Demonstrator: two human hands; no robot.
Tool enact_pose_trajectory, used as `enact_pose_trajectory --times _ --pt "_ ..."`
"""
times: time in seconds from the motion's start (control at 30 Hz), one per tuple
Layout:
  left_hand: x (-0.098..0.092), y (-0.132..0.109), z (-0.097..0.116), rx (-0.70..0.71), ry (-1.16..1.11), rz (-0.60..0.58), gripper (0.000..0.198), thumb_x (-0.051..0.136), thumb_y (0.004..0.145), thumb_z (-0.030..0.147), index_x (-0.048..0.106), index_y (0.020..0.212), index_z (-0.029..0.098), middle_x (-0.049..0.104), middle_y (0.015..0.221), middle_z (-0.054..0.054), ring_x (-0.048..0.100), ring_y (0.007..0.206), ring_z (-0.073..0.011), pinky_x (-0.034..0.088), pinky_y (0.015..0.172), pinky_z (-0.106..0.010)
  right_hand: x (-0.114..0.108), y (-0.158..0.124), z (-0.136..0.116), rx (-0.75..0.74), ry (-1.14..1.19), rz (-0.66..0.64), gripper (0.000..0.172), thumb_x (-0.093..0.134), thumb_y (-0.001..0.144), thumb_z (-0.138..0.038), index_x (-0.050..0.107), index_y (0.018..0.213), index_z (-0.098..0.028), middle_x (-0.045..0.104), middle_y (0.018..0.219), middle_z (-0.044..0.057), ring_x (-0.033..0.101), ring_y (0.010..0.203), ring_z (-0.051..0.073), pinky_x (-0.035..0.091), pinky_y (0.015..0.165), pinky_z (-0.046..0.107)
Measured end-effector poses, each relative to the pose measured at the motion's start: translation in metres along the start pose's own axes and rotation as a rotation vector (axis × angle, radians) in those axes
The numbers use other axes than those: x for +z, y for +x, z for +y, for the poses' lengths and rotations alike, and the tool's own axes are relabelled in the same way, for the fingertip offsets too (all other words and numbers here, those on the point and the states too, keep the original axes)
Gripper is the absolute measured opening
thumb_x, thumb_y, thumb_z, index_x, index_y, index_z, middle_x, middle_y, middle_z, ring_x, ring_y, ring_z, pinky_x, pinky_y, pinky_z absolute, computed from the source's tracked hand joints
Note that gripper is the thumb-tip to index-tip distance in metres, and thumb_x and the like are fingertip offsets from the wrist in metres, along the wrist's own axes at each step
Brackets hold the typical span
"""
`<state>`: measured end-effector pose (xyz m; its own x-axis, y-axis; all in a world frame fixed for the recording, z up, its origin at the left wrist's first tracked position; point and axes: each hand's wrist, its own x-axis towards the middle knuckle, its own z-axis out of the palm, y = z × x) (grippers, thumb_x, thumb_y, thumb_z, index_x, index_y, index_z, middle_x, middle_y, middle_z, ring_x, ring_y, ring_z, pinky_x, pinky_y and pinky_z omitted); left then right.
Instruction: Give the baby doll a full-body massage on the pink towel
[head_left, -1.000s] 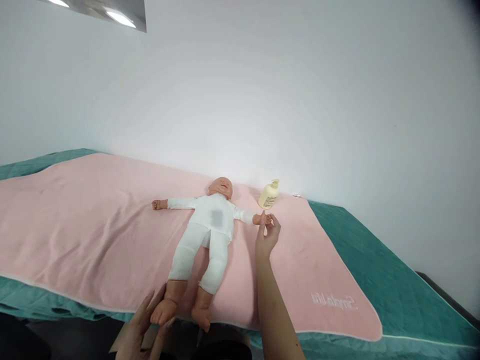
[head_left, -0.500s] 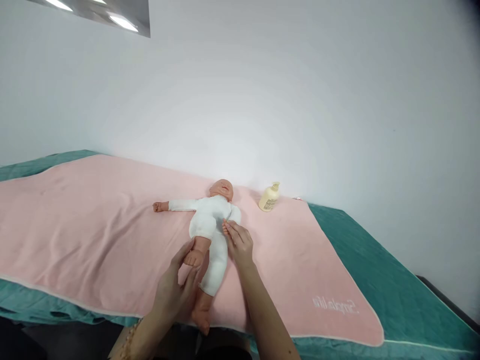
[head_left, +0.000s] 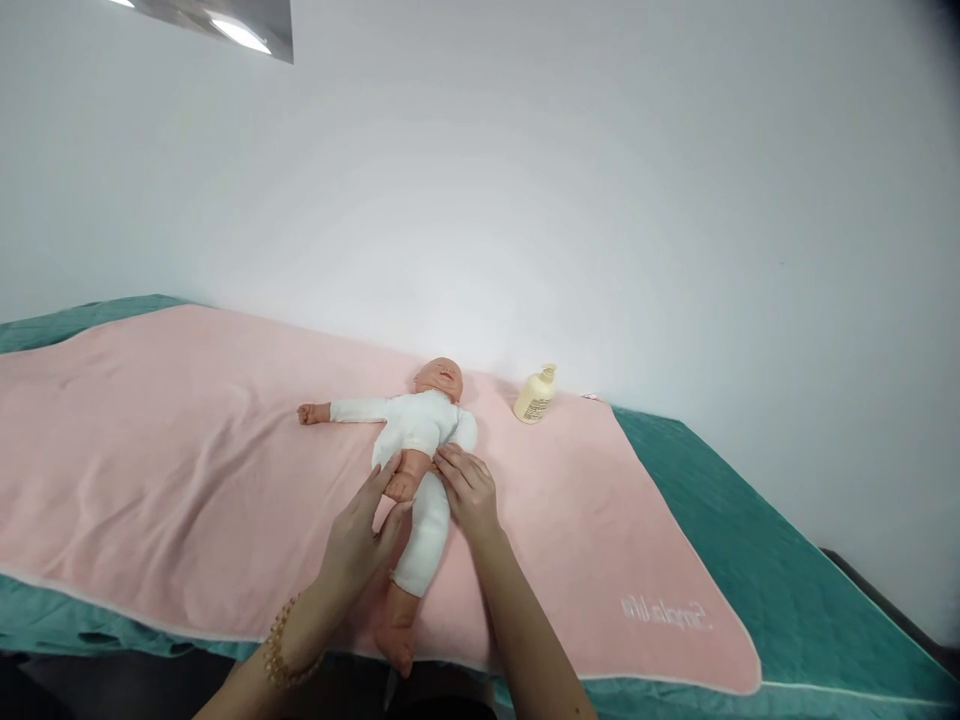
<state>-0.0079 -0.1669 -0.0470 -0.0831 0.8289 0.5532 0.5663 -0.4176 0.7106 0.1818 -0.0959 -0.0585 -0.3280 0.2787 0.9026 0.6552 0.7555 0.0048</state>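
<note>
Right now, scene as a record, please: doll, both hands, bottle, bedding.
Baby doll: on its back, one leg bent toward the belly, the other straight
Left hand: around the foot of the bent leg; beaded bracelet at wrist
Right hand: at the end of the folded-in arm; grip detail partly hidden
Pump bottle: pale yellow, standing beyond the right hand
Bedding: pink blanket over green quilted cover

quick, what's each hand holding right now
Left hand: holding the doll's raised foot.
Right hand: curled over the end of the doll's bent arm.
</note>
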Motion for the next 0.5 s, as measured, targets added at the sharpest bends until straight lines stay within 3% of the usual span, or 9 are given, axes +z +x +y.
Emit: enact_pose_trajectory --times 0.13,0.27,0.5 --pt "-0.015 -0.007 0.006 -0.057 -0.049 -0.009 0.05 0.054 0.089 0.038 0.052 0.134 0.017 0.063 0.13 -0.01 0.061 0.117 -0.0249 0.053 0.095 -0.034 -0.003 -0.005 0.004 0.087 -0.121 0.03 0.025 0.056 0.094 -0.019 0.066 0.116 -0.025 0.073 0.11 0.005 0.07 0.101 0.016 0.054 0.087 0.033" --pt "-0.031 -0.026 0.002 -0.09 -0.119 0.019 0.053 0.057 0.087 0.041 0.053 0.135 0.019 0.063 0.13 -0.008 0.062 0.116 -0.0245 0.055 0.093 -0.031 -0.009 -0.013 0.014 0.294 -0.216 0.158 0.022 0.052 0.096 -0.028 0.067 0.111 -0.021 0.074 0.105 0.008 0.07 0.096 0.019 0.053 0.084 0.036" --pt "-0.044 -0.081 -0.028 -0.067 -0.095 0.062 0.049 0.06 0.086 0.034 0.053 0.134 0.026 0.063 0.131 -0.003 0.063 0.115 -0.0236 0.055 0.095 -0.032 -0.037 -0.017 0.026 1.048 -0.124 0.344 0.043 0.047 0.093 -0.048 0.061 0.123 -0.021 0.066 0.124 0.01 0.061 0.114 0.026 0.048 0.093 0.041"
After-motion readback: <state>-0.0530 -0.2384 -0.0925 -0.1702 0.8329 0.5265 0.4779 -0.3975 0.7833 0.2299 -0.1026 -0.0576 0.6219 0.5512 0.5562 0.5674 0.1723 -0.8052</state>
